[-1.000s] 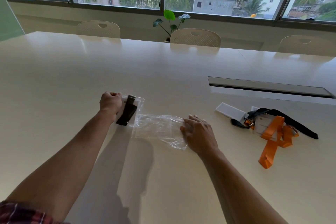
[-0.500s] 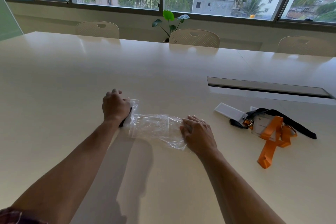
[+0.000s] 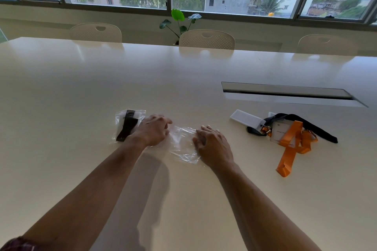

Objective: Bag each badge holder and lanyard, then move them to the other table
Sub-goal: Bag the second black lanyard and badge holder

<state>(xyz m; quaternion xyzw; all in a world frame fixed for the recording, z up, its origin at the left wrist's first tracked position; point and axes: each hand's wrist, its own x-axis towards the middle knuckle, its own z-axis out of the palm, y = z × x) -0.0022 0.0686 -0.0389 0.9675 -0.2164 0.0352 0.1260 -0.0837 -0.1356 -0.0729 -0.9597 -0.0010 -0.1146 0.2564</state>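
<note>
Left hand (image 3: 152, 131): mine, fingers relaxed, resting on empty bag (image 3: 182, 144)
Right hand (image 3: 213, 145): flat, pressing bag's other end
Filled bag (image 3: 127, 123): just left, on counter (image 3: 81, 98)

both hands (image 3: 181, 138) rest on an empty clear bag (image 3: 182, 144) beside a filled bag (image 3: 127, 124).

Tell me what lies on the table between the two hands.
In the head view, an empty clear plastic bag lies flat between the left hand and the right hand; both hands rest on its ends.
</note>
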